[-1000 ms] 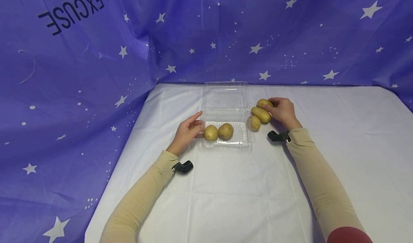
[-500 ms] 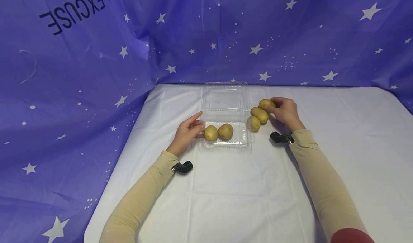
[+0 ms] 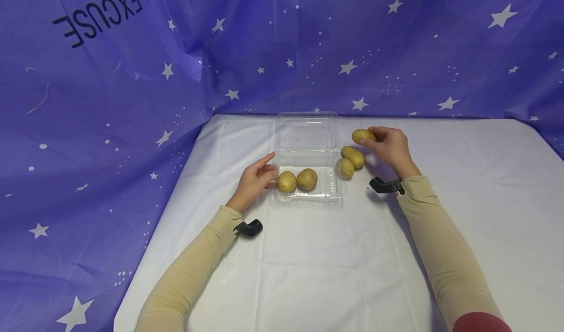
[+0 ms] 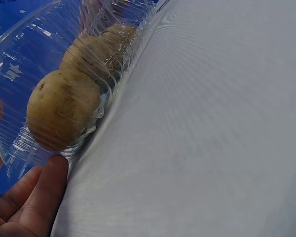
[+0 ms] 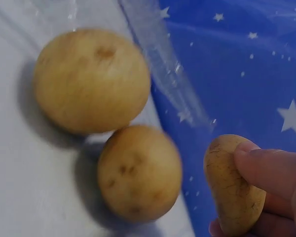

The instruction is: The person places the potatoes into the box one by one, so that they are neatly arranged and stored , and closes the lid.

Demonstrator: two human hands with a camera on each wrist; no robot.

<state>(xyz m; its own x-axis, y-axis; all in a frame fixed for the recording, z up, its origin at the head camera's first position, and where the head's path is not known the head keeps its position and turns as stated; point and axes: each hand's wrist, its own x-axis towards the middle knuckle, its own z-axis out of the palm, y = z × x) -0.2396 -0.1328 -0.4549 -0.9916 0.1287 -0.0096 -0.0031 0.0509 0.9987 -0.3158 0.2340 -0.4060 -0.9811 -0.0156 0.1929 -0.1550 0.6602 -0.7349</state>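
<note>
In the head view, a clear plastic clamshell container [image 3: 327,181] lies on the table with its lid [image 3: 307,132] folded back. Two potatoes, one on the left [image 3: 287,181] and one on the right [image 3: 307,179], sit side by side in its base. My left hand [image 3: 253,183] touches the container's left side with extended fingers [image 4: 52,180]. Between thumb and fingers, my right hand [image 3: 391,148] pinches a potato [image 3: 361,136], raised off the cloth. Just below it, a long potato [image 3: 353,156] and a smaller potato [image 3: 345,168] lie beside the container's right wall.
A white cloth [image 3: 326,263] covers the table. Behind it and along the left hangs a blue sheet with stars [image 3: 264,38]. Each wrist carries a black camera, one on the left [image 3: 249,228] and one on the right [image 3: 384,185].
My right hand has lifted its potato up and away from the other two beside the container. The left hand stays at the container's side.
</note>
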